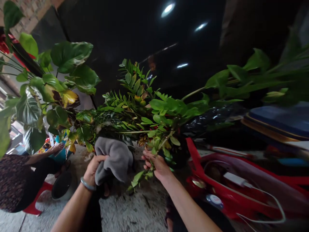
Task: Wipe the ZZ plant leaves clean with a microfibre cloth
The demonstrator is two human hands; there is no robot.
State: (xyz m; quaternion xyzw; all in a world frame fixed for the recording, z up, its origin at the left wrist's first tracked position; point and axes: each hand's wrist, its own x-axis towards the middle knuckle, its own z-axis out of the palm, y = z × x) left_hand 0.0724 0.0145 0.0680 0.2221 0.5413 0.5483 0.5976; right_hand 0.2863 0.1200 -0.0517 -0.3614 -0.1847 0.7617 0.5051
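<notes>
A rough grey floor (pixel 142 212) lies under my fingers, with small dark scraps strewn on it, and a glossy black wall (pixel 135 35) rises beyond them.

Nearest me, my left wrist wears a bangle (pixel 88 184). Ahead of it, my left hand (pixel 93 169) is bunched on a grey cloth (pixel 114 158), which spreads out to the right of those fingers. My right hand (pixel 159 166) has its fingers curled narrow round a leafy stem (pixel 151 167); the loose end hangs down to their left. Cloth and stem are apart, so I'd judge no wiping contact on this stem right now. How many leaves have been handled I cannot tell; no finished batch stands out.

Right of my right fingers is a red shell (pixel 224 180) with a white cable (pixel 277 203). Well left of my left fingers, a person (pixel 14 183) sits on a red stool (pixel 36 199), near a dark bucket (pixel 61 187).

Just past both hands stands the bushy plant (pixel 156 109). Beyond my left fingers, the broad-leaved plant (pixel 70 58) carries a yellow leaf (pixel 70 97), browned at its edge, so that much has not been removed.
</notes>
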